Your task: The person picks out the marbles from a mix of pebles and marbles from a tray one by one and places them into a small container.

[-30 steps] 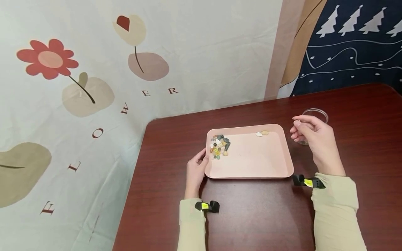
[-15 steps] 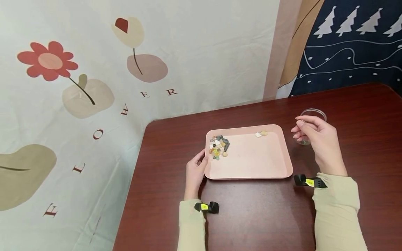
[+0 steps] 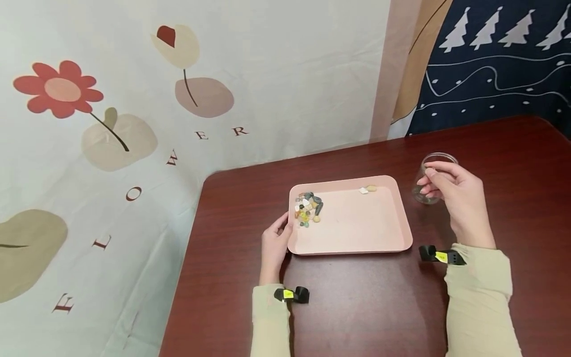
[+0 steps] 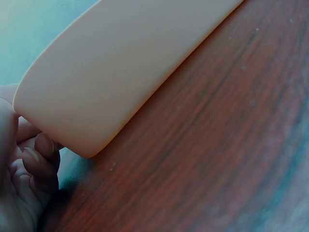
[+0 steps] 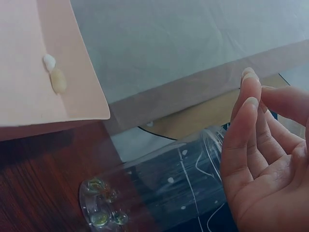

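Observation:
A pink tray (image 3: 357,223) lies on the dark wooden table (image 3: 357,307). Several small coloured stones (image 3: 307,209) are heaped in its far left corner. Two pale stones (image 3: 368,189) lie by its far rim, also in the right wrist view (image 5: 55,75). My left hand (image 3: 276,238) grips the tray's (image 4: 120,63) near left corner, fingers (image 4: 41,159) curled beneath. A clear glass jar (image 3: 434,163) stands right of the tray, with a few stones (image 5: 101,215) at its bottom. My right hand (image 3: 450,191) is at the jar's near side, its fingers (image 5: 246,121) straight and holding nothing.
A flower-print cloth (image 3: 178,99) hangs behind the table's left and far edges, and a dark blue cloth with white trees (image 3: 499,64) hangs at the back right. Black bands with yellow tags sit on both wrists (image 3: 292,294).
My right hand has moved a little further right, closer against the jar. The left hand and the tray have stayed where they were.

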The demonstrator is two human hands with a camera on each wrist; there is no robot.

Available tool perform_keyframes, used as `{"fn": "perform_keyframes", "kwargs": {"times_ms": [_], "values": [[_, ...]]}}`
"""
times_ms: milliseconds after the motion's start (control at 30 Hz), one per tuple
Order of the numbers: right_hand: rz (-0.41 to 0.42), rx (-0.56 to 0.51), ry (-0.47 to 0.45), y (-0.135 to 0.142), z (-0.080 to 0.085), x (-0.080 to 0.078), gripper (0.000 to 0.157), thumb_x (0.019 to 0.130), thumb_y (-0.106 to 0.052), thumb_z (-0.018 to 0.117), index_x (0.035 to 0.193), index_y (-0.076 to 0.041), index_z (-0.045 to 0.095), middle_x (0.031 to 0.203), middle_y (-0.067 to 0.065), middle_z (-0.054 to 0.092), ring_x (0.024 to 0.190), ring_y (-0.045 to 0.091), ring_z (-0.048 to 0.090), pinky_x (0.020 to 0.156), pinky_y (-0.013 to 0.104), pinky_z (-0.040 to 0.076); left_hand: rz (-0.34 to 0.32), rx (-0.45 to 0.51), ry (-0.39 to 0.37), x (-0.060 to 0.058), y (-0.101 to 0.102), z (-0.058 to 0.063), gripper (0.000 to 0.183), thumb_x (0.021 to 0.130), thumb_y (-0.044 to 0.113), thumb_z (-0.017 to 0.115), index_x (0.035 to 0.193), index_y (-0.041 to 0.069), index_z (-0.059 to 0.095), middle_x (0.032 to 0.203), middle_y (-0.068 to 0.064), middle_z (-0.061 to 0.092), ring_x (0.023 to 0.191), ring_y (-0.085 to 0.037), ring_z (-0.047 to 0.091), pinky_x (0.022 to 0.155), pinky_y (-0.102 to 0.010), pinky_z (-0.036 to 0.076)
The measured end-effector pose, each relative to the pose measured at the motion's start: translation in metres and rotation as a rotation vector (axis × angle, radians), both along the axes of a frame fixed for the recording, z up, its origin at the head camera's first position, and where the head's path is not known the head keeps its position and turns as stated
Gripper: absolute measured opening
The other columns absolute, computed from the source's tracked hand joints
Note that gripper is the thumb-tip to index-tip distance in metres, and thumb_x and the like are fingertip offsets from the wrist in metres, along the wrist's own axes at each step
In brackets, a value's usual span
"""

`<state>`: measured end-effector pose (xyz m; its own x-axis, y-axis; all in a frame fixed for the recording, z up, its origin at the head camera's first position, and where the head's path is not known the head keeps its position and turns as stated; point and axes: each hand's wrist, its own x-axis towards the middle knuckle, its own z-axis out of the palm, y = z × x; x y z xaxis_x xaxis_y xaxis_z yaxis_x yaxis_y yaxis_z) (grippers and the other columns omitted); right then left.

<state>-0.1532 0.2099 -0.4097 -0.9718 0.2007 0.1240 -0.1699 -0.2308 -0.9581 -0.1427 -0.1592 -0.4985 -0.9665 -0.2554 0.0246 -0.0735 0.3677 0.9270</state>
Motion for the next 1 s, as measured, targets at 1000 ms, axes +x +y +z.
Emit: {"fn": "perform_keyframes", "kwargs": {"times_ms": [1000], "values": [[-0.102,0.015,-0.064,0.018,-0.001,0.006,0.038,0.080,-0.016,0.065,0.113,0.001,0.057,0.077,0.011,0.064,0.060,0.018,0.060,0.058,0.019,0.049,-0.004,-0.041,-0.012,0.000,0.000,-0.003,0.030,0.084,0.031,0.060,0.114,0.030,0.062,0.108,0.007,0.061,0.071,-0.014,0.056,0.058,-0.026,0.047]]}}
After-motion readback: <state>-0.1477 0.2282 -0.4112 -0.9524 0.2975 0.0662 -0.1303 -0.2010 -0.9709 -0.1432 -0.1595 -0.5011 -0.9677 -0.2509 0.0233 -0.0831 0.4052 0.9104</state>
